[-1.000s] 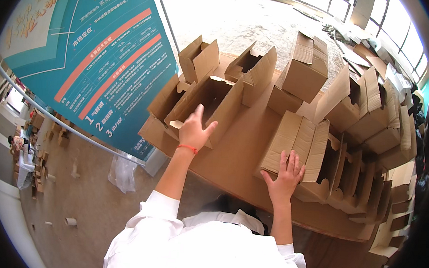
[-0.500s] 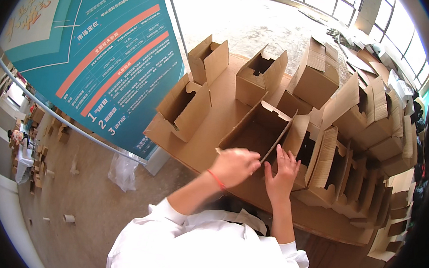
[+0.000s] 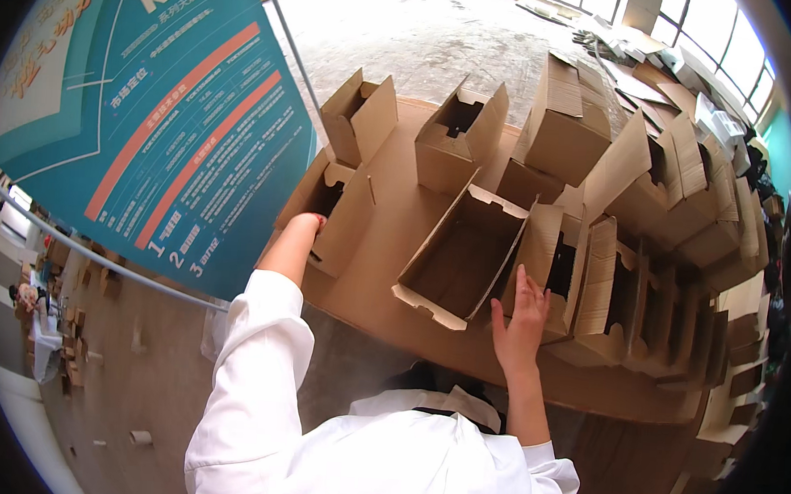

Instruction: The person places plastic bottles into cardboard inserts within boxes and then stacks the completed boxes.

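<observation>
Rested spread right hand point(image 3: 524, 318) on right box point(image 3: 540, 240), likely steadying it. Had left hand point(image 3: 315, 222) inside left box point(image 3: 348, 216); couldn't tell grip.

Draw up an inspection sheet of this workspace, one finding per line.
Surface: brown tabletop, bearing cardboard boxes.
Work items: open-topped middle box; left box beside the banner; box row at right.
Clutter: plastic bag on the floor; flattened cardboard heaped beyond the boxes.
Hands: left hand at the left box, mostly hidden; right hand beside the box row, fingers extended, contact unclear.
Cables: nothing clearly seen.
Surroundings: teal banner at left, windows upper right.
</observation>
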The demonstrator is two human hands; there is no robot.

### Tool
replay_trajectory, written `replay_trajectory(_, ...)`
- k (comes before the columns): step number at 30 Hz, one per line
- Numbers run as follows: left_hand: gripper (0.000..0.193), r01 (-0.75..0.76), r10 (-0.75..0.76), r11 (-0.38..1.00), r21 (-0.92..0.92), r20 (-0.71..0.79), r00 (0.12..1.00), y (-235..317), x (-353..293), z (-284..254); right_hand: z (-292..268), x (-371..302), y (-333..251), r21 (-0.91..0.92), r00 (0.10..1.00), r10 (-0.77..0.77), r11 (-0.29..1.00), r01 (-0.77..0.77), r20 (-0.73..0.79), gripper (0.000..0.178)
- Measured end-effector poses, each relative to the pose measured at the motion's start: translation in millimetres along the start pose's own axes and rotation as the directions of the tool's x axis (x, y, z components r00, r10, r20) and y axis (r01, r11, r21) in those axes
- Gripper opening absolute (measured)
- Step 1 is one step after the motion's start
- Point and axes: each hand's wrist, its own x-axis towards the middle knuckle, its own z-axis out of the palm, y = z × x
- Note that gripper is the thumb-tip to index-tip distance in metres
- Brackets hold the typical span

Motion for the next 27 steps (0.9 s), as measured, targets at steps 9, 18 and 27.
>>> replay_trajectory(9,0.057,0.11,-0.134,0.988,0.105,0.255,0.958,-26,-16,21,16,-3,10,-0.01,0.997,-0.023,1.0,0.022,-0.075,0.038)
replay_trajectory(18,0.073,0.408,-0.216,0.749,-0.522,0.39,0.895,5,-79,-28,18,-5,14,-0.037,0.995,-0.032,0.999,0.029,-0.095,0.036)
replay_trajectory(27,0.072,0.09,0.084,0.542,-0.836,0.16,0.984,-4,-157,-134,11,-6,11,-0.062,0.997,-0.021,0.998,0.017,-0.075,0.046)
